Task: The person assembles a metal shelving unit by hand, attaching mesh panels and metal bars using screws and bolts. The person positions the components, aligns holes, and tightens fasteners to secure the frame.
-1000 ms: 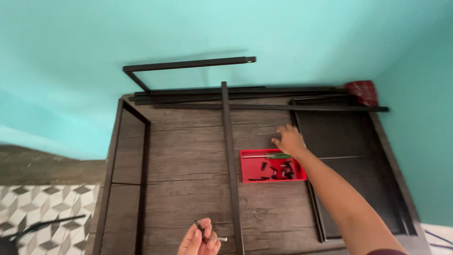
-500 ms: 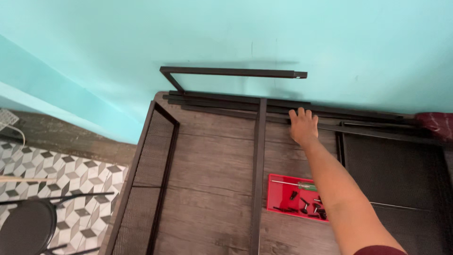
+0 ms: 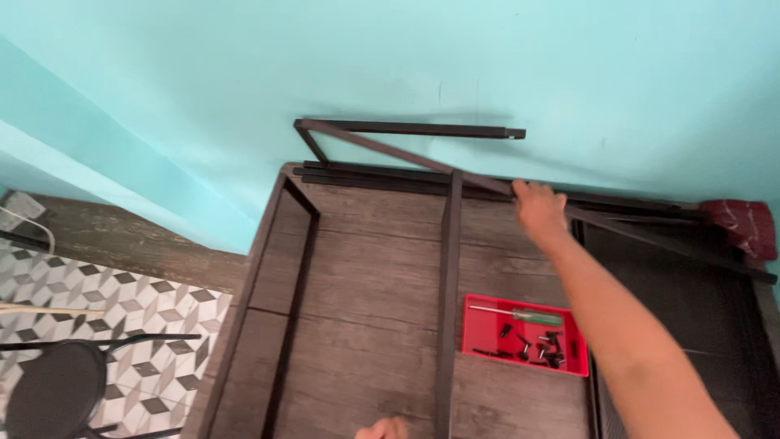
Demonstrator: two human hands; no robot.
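Right hand [image 3: 538, 210] clamped on black metal frame [image 3: 422, 154] at far edge of wooden tabletop [image 3: 366, 268], frame being positioned. Left hand [image 3: 383, 428] barely seen, grip untellable. Careful alignment judged needed next.

No packages, labels, signs, screens.

Right forearm [image 3: 617, 325] bare; no sleeve, hands ungloved.

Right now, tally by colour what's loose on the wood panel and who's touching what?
Red: 2, the parts tray and a red cloth at the far corner.
Green: 1, the screwdriver in the tray.
Black: 1 lifted metal frame, gripped by the right hand; small black screws too blurred to count.
Left hand: barely in view.
Total: 4 countable things.
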